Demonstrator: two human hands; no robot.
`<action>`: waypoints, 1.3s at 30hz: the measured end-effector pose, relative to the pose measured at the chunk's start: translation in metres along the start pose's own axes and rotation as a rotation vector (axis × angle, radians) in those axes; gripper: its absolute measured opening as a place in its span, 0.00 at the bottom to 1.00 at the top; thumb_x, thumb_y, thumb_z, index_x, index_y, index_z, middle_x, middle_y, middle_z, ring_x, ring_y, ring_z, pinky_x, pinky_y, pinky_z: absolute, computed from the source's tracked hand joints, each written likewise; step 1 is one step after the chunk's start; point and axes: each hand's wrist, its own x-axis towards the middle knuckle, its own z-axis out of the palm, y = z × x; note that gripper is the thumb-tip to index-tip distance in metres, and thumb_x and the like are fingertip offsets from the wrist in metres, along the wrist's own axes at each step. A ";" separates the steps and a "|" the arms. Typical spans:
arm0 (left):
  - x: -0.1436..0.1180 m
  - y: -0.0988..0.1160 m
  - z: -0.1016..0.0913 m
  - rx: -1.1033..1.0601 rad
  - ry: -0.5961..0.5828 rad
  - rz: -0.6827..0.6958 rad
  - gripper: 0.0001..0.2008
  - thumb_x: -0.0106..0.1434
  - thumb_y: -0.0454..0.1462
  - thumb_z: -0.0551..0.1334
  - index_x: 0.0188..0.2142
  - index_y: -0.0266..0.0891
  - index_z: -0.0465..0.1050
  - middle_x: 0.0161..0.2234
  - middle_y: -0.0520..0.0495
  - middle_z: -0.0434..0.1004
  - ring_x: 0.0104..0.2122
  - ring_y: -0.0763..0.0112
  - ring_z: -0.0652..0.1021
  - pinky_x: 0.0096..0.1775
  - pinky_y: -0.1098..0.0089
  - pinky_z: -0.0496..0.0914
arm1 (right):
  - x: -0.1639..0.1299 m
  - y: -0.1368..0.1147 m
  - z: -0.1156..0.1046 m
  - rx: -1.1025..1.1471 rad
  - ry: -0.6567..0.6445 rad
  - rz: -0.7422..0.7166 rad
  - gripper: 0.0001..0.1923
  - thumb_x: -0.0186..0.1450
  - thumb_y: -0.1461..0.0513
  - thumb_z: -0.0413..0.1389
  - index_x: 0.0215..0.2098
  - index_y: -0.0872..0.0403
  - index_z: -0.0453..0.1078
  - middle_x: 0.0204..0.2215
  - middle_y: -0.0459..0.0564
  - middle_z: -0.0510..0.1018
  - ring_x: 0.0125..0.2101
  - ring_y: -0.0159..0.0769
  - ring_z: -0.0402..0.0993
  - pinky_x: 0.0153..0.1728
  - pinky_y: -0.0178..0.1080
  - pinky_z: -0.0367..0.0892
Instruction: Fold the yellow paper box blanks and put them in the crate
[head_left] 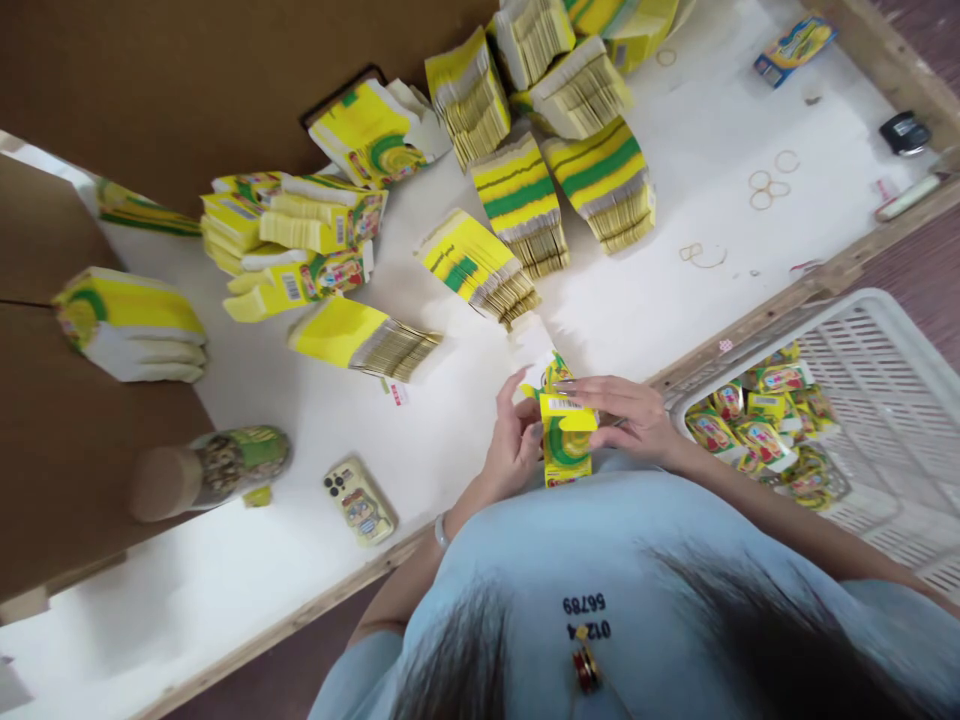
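Note:
Both my hands hold one small yellow-and-green carton [564,432] at the near edge of the white table [660,290]. My left hand [516,440] grips its left side, fingers curled around it. My right hand [628,412] lies over its top right, fingers pressing on the flap that carries a barcode. The carton stands partly opened into a box shape, close to my chest. Just beyond my hands lies a fanned stack of flat cartons [480,268].
Several stacks of flat yellow cartons [600,180] cover the far table. A white slatted crate [885,400] at right holds folded cartons [765,420]. A phone [358,500] and a jar [217,468] lie at left. Rubber bands [772,185] are scattered at right.

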 end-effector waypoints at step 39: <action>0.092 -0.017 -0.030 0.684 0.178 0.192 0.28 0.63 0.52 0.69 0.55 0.36 0.72 0.45 0.38 0.77 0.47 0.55 0.74 0.51 0.55 0.70 | -0.022 -0.008 -0.109 0.016 0.005 0.737 0.25 0.67 0.42 0.59 0.55 0.46 0.79 0.46 0.55 0.86 0.39 0.44 0.86 0.38 0.47 0.82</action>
